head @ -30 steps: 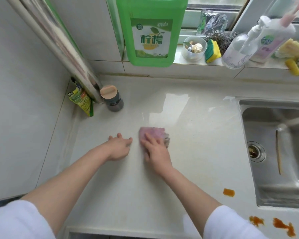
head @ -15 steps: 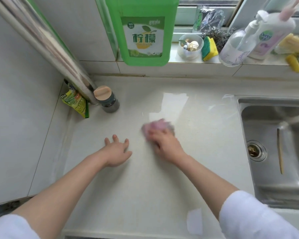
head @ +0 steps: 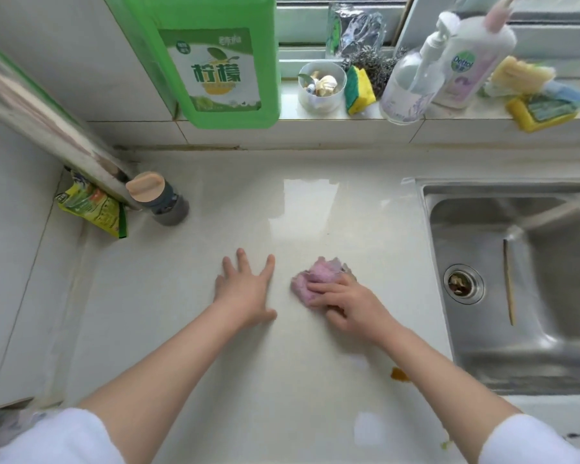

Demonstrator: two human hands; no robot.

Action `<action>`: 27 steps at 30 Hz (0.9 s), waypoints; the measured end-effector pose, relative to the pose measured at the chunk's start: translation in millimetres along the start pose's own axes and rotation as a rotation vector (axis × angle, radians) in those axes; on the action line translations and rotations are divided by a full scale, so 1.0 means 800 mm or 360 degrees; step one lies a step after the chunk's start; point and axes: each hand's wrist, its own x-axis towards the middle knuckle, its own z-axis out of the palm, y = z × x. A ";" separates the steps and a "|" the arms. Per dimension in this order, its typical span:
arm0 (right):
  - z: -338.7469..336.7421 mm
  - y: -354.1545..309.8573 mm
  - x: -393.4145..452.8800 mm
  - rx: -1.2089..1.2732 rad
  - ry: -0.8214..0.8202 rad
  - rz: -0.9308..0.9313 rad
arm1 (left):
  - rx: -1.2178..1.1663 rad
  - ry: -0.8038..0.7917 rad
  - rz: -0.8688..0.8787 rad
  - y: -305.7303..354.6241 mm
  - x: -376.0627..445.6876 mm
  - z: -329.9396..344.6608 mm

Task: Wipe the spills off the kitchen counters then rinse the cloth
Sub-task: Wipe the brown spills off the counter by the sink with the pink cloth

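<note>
The pale surface stretches from the left wall to the steel sink on the right, a thin stick lying in its basin. On the far ledge stands a big green detergent jug. The left hand lies flat on the surface, fingers spread apart. Just to its right, the right hand presses down on the bunched pink cloth, its fingers lying over the cloth's near edge. An orange spill sits near the sink's front corner, beside the right forearm.
</note>
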 end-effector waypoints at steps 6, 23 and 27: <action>-0.091 0.120 0.034 -0.0183 0.0780 0.1268 | -0.0022 -0.0012 -0.0022 0.001 0.003 0.001; -0.005 -0.007 -0.048 0.0110 0.0539 0.0904 | -0.0180 -0.0036 -0.0053 0.001 -0.004 -0.002; -0.007 -0.010 -0.108 0.0235 -0.0128 0.0273 | -0.0065 0.0070 -0.0062 0.010 -0.016 0.002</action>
